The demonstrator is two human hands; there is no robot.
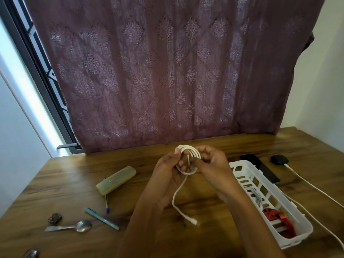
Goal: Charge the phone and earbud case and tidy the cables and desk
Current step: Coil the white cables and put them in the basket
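A purple patterned curtain (167,71) fills the far side at 12 o'clock, and below it we see the wooden desk (74,174). We take the hands as the dial's centre.

At 4 o'clock a white slotted basket (296,241) lies lengthwise on the desk, with a coiled grey wire (256,195) and a red strap (275,216) inside.

The left hand (167,170) and right hand (214,164) meet above the middle of the desk, both raised off the wood. Between them we find the white cable (193,153), wound into a small coil. The left fingers and thumb curl round its left side. The right thumb and fingers pinch its right side. The loose tail hangs toward 6 o'clock and ends in a plug (194,223).

At 3 o'clock the black phone (260,168) lies flat, just beyond the basket and partly hidden by it.

At 8 o'clock lies a yellowish box (116,180), with a blue pen (106,202) poking out from under it. A teal marker (101,218) lies near the pen, and a spoon (74,227) lies farther out.

Past the phone at 3 o'clock sits the black earbud case (279,159), with a white lead (316,190) plugged in and running off toward 4 o'clock.

A small dark lump (55,218) sits just above the spoon's handle.
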